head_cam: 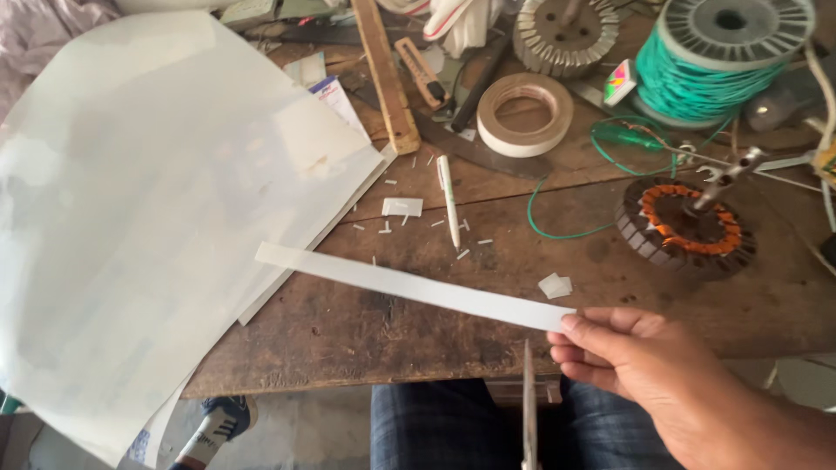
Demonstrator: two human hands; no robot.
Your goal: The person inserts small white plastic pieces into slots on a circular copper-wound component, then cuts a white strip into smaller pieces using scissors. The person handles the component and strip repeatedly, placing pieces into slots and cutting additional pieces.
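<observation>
The right hand [662, 365] pinches one end of a long white paper strip [409, 285], fingers closed on it. The strip runs up-left from the fingers, above the counter [435, 339], toward the big paper sheets [148, 209]. The left hand is out of view.

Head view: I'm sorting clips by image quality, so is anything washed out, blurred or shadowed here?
Head view: the big paper sheets look pale and washed out; the right hand and its paper strip are slightly soft; light is flat, with only faint shadows on the wooden table.
</observation>
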